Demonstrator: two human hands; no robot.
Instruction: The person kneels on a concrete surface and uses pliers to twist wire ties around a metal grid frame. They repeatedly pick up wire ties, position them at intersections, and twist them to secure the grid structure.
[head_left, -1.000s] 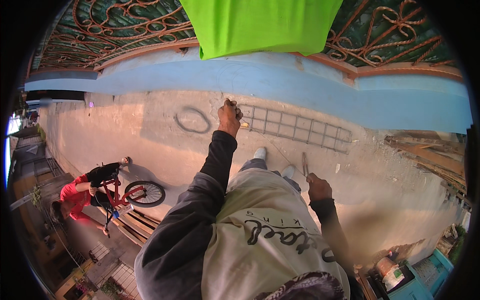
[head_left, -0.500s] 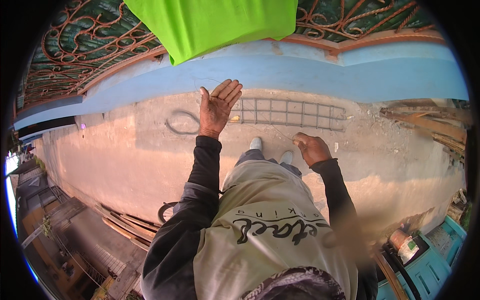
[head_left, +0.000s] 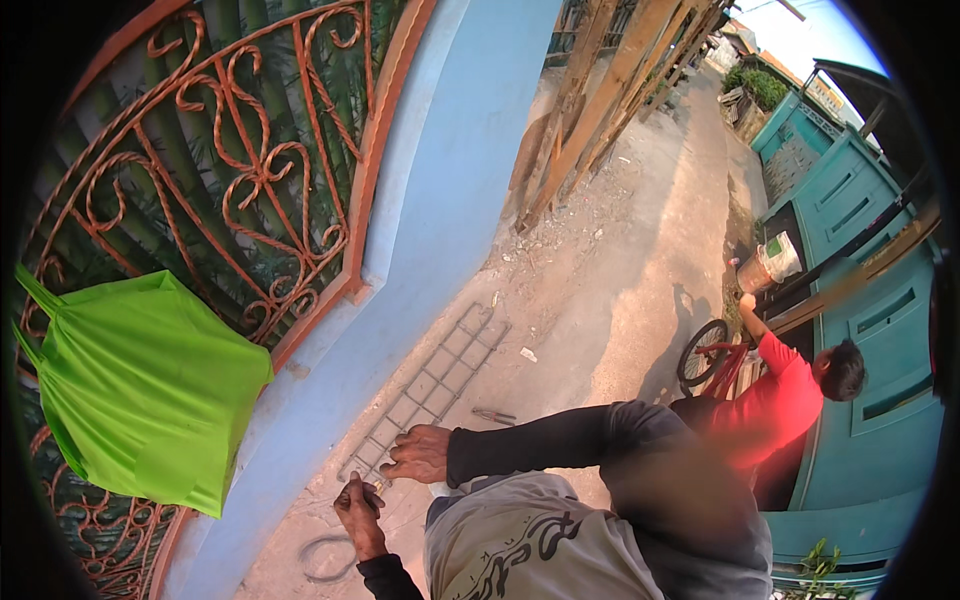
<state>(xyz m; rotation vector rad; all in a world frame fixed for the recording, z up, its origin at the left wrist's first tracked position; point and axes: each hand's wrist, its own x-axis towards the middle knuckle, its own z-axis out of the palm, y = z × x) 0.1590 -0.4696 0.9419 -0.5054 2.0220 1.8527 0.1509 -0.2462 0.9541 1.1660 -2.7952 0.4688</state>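
Note:
My left hand (head_left: pixel 360 516) is curled closed with its fingers raised. Just beyond it, my right hand (head_left: pixel 420 455) shows its back, fingers bent and pressed together toward the left one. What either holds is too small or hidden to make out; no wire shows between them now. Both hands are over the near end of a steel rebar frame (head_left: pixel 427 391), a ladder-like grid lying on the ground. A small yellowish thing (head_left: pixel 379 487) shows by the fingers. A coil of wire (head_left: pixel 327 560) lies below my left hand, and pincers (head_left: pixel 494 416) lie right of the frame.
A blue wall (head_left: pixel 400 300) with a rusty ornamental grille (head_left: pixel 270 170) runs along the left, with a bright green cloth (head_left: pixel 150 390) hanging there. Timber planks (head_left: pixel 590 90) lean ahead. At right, a person in red (head_left: pixel 765 400) is beside a bicycle (head_left: pixel 706 355), near a bucket (head_left: pixel 770 262) and teal panels (head_left: pixel 880 330).
The view has swung to the right. My left hand, open palm up before, is now curled closed. My right hand, earlier apart and pinching a thin wire, is now close to the left.

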